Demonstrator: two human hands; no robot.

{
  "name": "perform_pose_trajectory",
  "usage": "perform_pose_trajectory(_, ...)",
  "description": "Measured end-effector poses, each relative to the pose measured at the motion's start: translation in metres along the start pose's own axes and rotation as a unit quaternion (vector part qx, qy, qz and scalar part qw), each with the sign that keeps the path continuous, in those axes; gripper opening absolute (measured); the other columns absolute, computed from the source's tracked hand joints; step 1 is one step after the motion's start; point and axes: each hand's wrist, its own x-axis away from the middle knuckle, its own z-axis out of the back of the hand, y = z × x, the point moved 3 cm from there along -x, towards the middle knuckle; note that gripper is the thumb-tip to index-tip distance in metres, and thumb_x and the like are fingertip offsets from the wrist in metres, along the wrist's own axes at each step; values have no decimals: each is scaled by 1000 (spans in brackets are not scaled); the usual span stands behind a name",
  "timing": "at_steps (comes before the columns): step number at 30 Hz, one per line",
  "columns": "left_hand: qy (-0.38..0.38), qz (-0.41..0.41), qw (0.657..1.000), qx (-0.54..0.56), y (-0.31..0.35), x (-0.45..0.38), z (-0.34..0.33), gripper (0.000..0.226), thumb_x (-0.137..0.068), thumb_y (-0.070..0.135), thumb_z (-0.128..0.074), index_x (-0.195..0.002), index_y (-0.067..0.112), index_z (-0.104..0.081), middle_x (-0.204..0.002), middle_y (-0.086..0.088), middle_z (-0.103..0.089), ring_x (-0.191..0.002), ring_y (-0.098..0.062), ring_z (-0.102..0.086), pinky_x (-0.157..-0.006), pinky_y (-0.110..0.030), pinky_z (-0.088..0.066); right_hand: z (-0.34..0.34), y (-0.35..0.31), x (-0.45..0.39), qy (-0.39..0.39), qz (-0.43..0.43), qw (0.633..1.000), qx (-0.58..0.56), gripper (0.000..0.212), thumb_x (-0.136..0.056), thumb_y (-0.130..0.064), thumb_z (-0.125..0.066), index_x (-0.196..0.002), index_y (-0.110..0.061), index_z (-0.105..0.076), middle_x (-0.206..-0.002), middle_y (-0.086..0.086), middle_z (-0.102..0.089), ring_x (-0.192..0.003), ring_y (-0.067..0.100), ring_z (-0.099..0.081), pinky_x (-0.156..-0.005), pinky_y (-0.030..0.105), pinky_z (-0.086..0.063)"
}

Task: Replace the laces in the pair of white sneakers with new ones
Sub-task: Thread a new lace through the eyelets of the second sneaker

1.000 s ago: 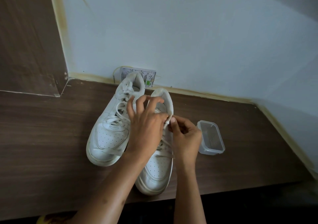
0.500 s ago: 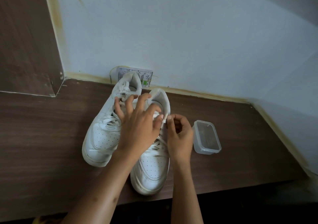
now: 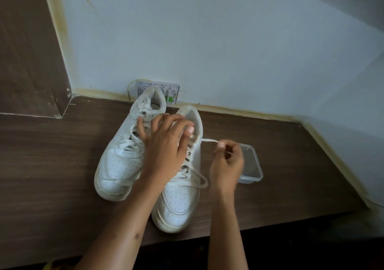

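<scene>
The right sneaker [image 3: 178,190] lies on the brown worktop [image 3: 41,166] with its long axis running from toe at 6 o'clock to heel at 12 o'clock, tipped slightly so the heel leans toward 1 o'clock. The left sneaker [image 3: 124,155] sits just beside it, touching along the inner side, its toe at 7 o'clock and heel at 1 o'clock, set farther back toward the wall [image 3: 228,41]. Both are white with perforated toe boxes, grubby yellowed soles and worn white laces.

The left hand [image 3: 166,145] rests over the right sneaker's tongue and eyelets, fingers [image 3: 158,122] spread and lightly bent, pressing the shoe down rather than gripping it. The right hand [image 3: 226,161] is out at 3 o'clock of the shoe, fingers curled, pinching the end of the lace [image 3: 207,140] between thumb and forefinger; the lace runs taut from the top eyelets to that pinch, and a loose loop hangs over the shoe's right side.

A clear plastic container [image 3: 250,163], lidless, stands at 3 o'clock, partly behind the right hand. The toe of the right sneaker is near the worktop's front edge at 6 o'clock. Bare worktop stretches toward 9 o'clock and past the container toward 3 o'clock. Behind the left heel, at 12 o'clock, a wall socket plate [image 3: 172,91] sits against the pale wall.
</scene>
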Motion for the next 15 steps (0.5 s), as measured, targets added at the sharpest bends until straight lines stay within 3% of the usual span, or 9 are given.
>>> perform_pose_trajectory(4, 9, -16, 999, 35, -18, -6, 13, 17, -99, 24, -53, -103, 28, -69, -97, 14, -67, -97, -12, -61, -114, -58, -19, 44, 7, -22, 195, -67, 978, -35, 10, -98, -16, -54, -90, -20, -59, -94, 8, -66, -82, 15, -59, -69, 20, -43)
perform_pose_trajectory(6, 2, -29, 999, 44, -26, -7, 15, 15, -97, 21, -59, -104, 28, -70, -92, 14, -69, -88, -8, -63, -116, -52, -18, 55, 10, -26, 229, -80, 970, -35, 7, -97, -17, -55, -92, -19, -59, -99, 4, -65, -89, 16, -61, -69, 17, -43)
perform_pose_trajectory(9, -11, -40, 997, 58, -33, -9, 17, 16, -97, 24, -60, -105, 31, -71, -93, 15, -71, -90, -5, -64, -116, -43, -15, 53, 8, -23, 216, -65, 974, -22, 3, -97, -18, -56, -99, -17, -58, -106, 3, -62, -89, 10, -60, -64, 8, -42)
perform_pose_trajectory(11, -21, -52, 997, 59, -37, -10, 18, 16, -98, 29, -57, -106, 34, -70, -95, 17, -71, -94, -2, -64, -115, -39, -13, 46, 0, -17, 191, -8, 982, -7, 14, -94, -14, -61, -105, -18, -54, -115, 3, -56, -88, 0, -57, -67, 4, -43)
perform_pose_trajectory(13, -32, -60, 996, 66, -41, -10, 20, 22, -98, 40, -50, -105, 37, -70, -95, 19, -71, -95, 2, -63, -114, -35, -10, 40, -8, -12, 150, 60, 986, 37, 21, -91, -13, -65, -109, -19, -56, -115, -2, -51, -88, -7, -54, -71, 3, -42)
perform_pose_trajectory(15, -44, -60, 994, 79, -43, -10, 22, 30, -97, 49, -42, -103, 38, -70, -92, 21, -71, -93, 4, -63, -115, -33, -7, 29, -13, -8, 76, 98, 989, 80, 14, -92, -17, -65, -105, -23, -62, -109, -6, -55, -85, -4, -56, -70, 5, -43)
